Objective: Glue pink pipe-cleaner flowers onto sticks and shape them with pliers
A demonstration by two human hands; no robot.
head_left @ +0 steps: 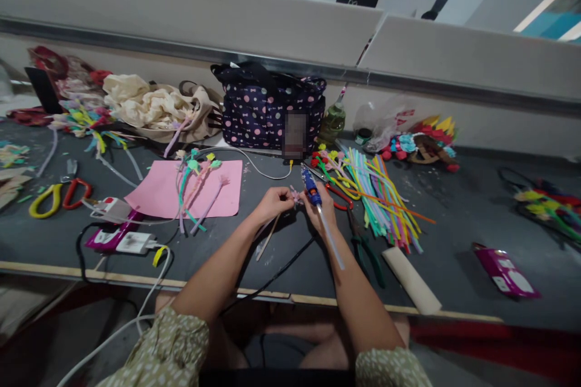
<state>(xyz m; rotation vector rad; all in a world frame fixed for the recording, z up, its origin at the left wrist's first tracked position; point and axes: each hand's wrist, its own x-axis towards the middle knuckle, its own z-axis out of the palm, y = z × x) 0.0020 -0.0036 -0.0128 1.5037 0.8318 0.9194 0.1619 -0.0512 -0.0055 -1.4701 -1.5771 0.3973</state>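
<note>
In the head view, my right hand (323,217) is wrapped round a blue hot glue gun (310,184), and a long clear glue stick (333,242) sticks out of its back end toward me. My left hand (276,202) pinches a small pink pipe cleaner flower (295,195) just left of the glue gun. A thin pale stem (269,236) slants down below that hand. The two hands are close together, and the flower lies between their fingertips. Whether the nozzle touches the flower is too small to tell.
Pink paper (229,193) with finished pipe cleaner flowers (195,175) lies left; beyond it are scissors (59,190) and a power strip (113,233). To the right are loose pipe cleaners (385,199), green-handled pliers (367,254) and a cardboard-coloured roll (411,278). A dotted bag (258,112) stands behind.
</note>
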